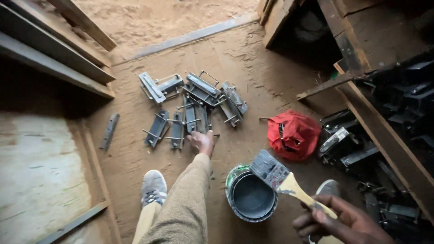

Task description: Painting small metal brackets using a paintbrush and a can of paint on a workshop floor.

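Note:
My left hand (201, 141) reaches forward in a tan sleeve and rests on the near edge of a pile of grey-painted metal brackets (194, 106) lying on the dirt floor. Whether it grips a bracket or only touches one is unclear. My right hand (337, 221) holds a wide paintbrush (280, 176) by its pale wooden handle. The grey-coated bristles hang over the rim of an open paint can (252, 196) with dark grey paint inside.
A red cloth bag (294, 134) lies right of the brackets. Dark metal parts (357, 149) are heaped at the right beside wooden beams (384, 131). A single metal strip (109, 131) lies at left near planks. My shoes (153, 186) flank the can.

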